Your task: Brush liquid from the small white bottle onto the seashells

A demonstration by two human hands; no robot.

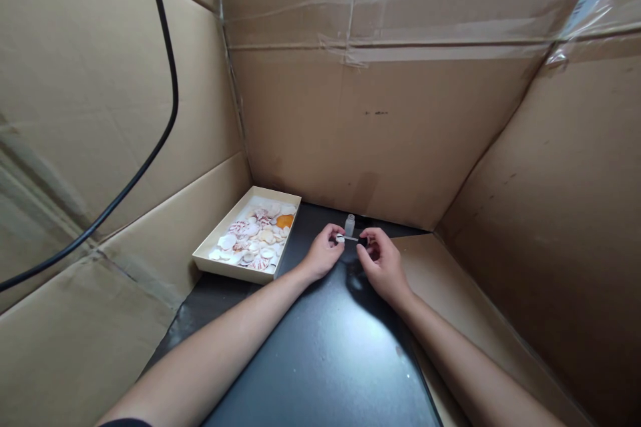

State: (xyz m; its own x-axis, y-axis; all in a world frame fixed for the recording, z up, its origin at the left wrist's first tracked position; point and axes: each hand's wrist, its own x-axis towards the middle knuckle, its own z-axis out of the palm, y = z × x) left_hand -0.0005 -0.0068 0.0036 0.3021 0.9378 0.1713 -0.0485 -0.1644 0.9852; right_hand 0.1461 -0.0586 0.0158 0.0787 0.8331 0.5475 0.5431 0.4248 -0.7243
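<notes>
Left hand (324, 253) pinching white piece (340, 238); right hand (383, 263) curled opposite.

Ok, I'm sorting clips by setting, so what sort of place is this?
Probably a makeshift work booth, judging by the taped cardboard walls around a black tabletop, on which sits a shallow box of seashells.

Taped cardboard walls (310, 107) surround a dark tabletop (280, 360) bearing pale glare (355, 333).

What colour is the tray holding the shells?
Pale cream-yellow: the tray shows best in the head view.
</notes>
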